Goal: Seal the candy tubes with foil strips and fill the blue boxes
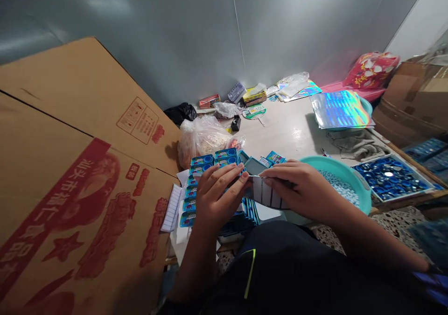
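Observation:
A bending white sheet [266,194], marked off into panels by dark lines, spans the gap between my hands. My right hand [301,189] pinches its right part between thumb and fingers. At the sheet's left end is my left hand [222,193], with thumb and fingertips closed on the edge. Under and beyond my left hand stand rows of small blue printed boxes [199,160]. An opened blue box [255,165] lies just past my fingertips, beside another printed blue box [276,157].
A large cardboard carton [133,221] stands on the left. On the right are a turquoise basin [366,198] of small pale pieces and a tray [425,184] of blue round parts. Shiny holographic sheets [339,109] and a filled plastic bag [206,137] lie farther back on the table.

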A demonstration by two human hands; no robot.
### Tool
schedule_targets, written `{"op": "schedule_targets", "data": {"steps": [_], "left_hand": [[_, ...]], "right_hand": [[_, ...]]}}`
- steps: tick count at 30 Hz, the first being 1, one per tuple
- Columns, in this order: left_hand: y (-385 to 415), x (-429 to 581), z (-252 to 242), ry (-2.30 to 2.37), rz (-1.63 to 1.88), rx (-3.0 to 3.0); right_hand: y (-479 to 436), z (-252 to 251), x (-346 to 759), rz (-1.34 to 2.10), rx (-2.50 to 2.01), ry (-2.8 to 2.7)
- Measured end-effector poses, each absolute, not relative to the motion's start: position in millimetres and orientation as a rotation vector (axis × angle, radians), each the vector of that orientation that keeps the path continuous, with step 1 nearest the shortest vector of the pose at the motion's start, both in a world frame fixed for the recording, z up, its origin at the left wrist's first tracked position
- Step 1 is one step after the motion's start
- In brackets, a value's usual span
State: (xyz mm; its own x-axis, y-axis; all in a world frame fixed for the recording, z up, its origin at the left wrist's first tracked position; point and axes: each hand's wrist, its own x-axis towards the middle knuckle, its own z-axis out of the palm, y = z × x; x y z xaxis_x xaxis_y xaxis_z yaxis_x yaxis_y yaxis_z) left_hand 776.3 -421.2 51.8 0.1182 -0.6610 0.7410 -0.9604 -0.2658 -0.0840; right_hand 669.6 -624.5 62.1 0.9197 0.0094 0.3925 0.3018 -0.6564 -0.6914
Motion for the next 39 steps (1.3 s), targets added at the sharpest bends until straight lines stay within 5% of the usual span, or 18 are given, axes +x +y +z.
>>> {"op": "schedule_targets", "data": {"steps": [17, 27, 33, 39], "left_hand": [[-418.6, 768.7, 41.5, -1.724, 1.014, 2.003], [-420.2, 761.0, 29.3, -1.376, 0.216, 1.677], [-421.1, 763.6, 29.7, -0.877, 0.094, 1.514], [-418.1, 769.2, 33.4, -0.604, -0.008, 1.601]], "right_hand": [[-626.1, 56.1, 679.8, -0.518, -2.223, -0.098], [-665.1, 41.4, 671.0, -0.660, -2.119, 0.303], [-727.4, -32.5, 634.0, -0.747, -2.178, 0.709], [-746.3, -146.1, 611.5, -0.047, -2.352, 1.035]]}}
